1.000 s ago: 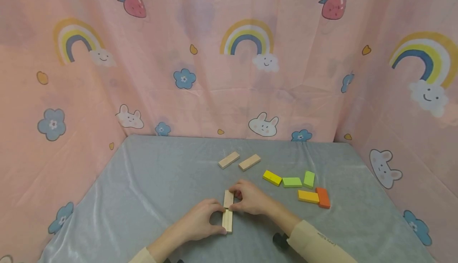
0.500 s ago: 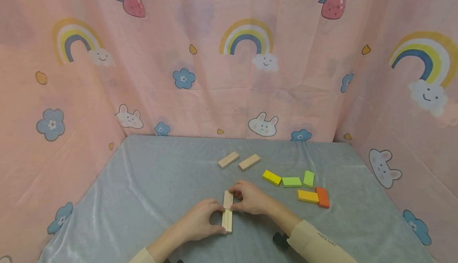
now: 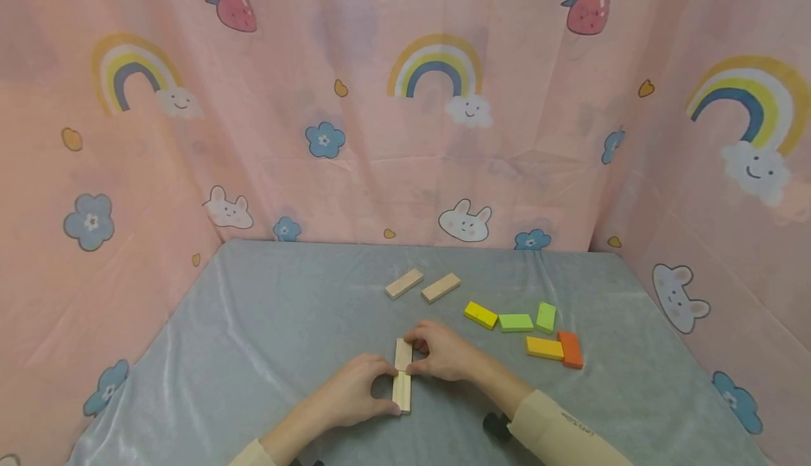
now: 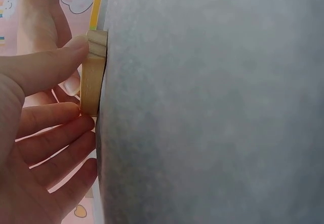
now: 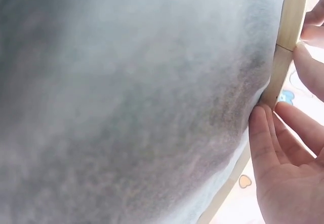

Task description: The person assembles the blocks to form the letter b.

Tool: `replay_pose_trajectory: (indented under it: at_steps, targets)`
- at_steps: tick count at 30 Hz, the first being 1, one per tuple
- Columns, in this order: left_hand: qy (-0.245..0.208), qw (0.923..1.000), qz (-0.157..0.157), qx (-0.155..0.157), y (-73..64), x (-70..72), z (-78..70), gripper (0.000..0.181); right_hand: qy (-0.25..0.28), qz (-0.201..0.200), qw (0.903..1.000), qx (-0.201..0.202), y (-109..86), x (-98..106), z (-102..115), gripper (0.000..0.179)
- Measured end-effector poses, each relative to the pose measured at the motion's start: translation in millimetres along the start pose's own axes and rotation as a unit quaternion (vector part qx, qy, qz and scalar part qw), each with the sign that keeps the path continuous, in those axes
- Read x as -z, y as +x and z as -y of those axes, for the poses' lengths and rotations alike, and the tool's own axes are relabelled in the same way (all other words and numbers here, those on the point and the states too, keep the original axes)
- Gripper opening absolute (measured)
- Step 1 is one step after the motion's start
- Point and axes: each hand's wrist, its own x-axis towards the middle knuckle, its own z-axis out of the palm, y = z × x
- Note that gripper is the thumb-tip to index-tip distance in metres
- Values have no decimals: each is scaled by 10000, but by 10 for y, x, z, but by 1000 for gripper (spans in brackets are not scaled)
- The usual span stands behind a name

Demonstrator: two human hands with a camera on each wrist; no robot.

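Note:
Two plain wooden blocks lie flat, end to end, on the grey cloth in front of the person. My left hand [image 3: 357,390] grips the near block [image 3: 402,394] lengthwise, thumb at its near end and index finger by the joint. From the other side, my right hand [image 3: 446,352] holds the far block [image 3: 403,353] with index finger at its far end and thumb near the joint. The left wrist view shows the left thumb [image 4: 76,49] on the near block [image 4: 92,82]. A thin seam separates the far block [image 5: 279,74] from the near one in the right wrist view.
Two more plain blocks [image 3: 404,284] lie farther back on the grey cloth [image 3: 285,311]. To the right are a yellow block [image 3: 481,315], two green blocks [image 3: 516,323], an amber block [image 3: 545,348] and an orange block [image 3: 571,350]. A pink patterned curtain [image 3: 380,170] encloses the table.

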Motion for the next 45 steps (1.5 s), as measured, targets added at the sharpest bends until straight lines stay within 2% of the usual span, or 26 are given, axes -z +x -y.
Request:
replay_pose_trajectory:
  at_steps: [20,33,45]
  targets:
    - [-14,10000,3,56,1,5,-14,52,47,22,10000,-6,-4,0,-20,45]
    - [-38,9998,154,107,16,22,-19,53,152,-18,9998,96,-10,3,-21,46]
    - [-165,9993,289,175,99,73,-32,47,93,24,9999,89,-2,-3,-37,47]
